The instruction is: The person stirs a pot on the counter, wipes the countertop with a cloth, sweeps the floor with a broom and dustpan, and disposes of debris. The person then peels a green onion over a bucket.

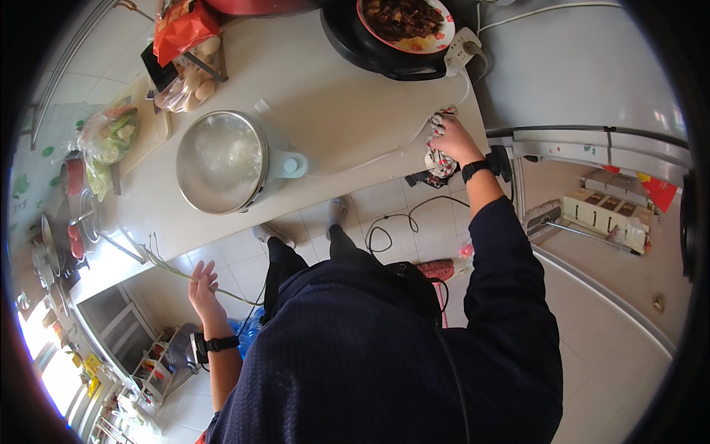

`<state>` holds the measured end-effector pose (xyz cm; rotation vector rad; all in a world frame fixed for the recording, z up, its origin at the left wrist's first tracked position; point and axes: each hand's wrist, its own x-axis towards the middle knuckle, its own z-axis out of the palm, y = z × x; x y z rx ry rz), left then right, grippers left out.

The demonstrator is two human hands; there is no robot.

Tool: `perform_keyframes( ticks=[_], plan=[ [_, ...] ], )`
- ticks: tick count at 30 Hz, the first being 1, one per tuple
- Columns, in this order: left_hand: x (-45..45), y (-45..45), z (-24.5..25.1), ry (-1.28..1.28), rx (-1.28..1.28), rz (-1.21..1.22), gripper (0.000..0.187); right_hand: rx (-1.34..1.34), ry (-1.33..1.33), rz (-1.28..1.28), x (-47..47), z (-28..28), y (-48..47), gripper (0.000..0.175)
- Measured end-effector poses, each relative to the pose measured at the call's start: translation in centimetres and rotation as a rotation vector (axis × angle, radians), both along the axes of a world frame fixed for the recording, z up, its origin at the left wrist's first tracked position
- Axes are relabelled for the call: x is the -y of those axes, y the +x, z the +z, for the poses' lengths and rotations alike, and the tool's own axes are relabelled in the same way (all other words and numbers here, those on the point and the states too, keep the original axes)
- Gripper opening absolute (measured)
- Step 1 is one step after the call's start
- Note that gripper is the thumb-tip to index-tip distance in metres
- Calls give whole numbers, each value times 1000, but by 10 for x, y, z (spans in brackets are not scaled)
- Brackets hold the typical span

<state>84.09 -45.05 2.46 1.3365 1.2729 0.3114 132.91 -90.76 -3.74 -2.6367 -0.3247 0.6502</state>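
My right hand [456, 142] grips a patterned cloth [442, 161] at the right end of the countertop [355, 105], and part of the cloth hangs at the front edge. My left hand [204, 286] is off the front edge at the left, with long thin green stalks [166, 267] running past its fingers; the fingers look loosely bent, and whether they hold the stalks is unclear. Between the hands, nearer the left, stands a light blue electric pot [289, 165] under a steamed glass lid [222, 161]. Its white cord crosses the counter towards the cloth.
A plate of cooked food [407, 47] sits on a black appliance [355, 44] beside a power strip [463, 51]. Bagged eggs [194, 89], a red package [183, 33] and bagged vegetables [111, 136] lie at the counter's back left. A black cable [380, 233] loops on the floor.
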Motion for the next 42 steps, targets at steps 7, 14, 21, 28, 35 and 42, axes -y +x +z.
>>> perform_keyframes(
  ticks=[7, 14, 21, 28, 35, 42],
  plan=[
    [3, -9, -1, 0, 21, 24, 35, -32, -16, 121, -24, 0, -2, 70],
    [9, -8, -3, -6, 26, 31, 35, -26, 6, 349, -54, 12, -29, 71],
    [7, -8, 0, 0, 39, 59, 36, 74, -102, 392, -73, 23, -49, 63],
    [11, -16, 2, -2, 26, 81, 35, 223, 43, 415, -74, 18, -74, 64],
    [17, -9, -1, -11, 29, 61, 36, 488, 30, 680, -73, 12, -114, 78],
    [17, -4, 2, -9, 20, 48, 36, 888, 175, 654, -73, -24, -137, 37]
  ],
)
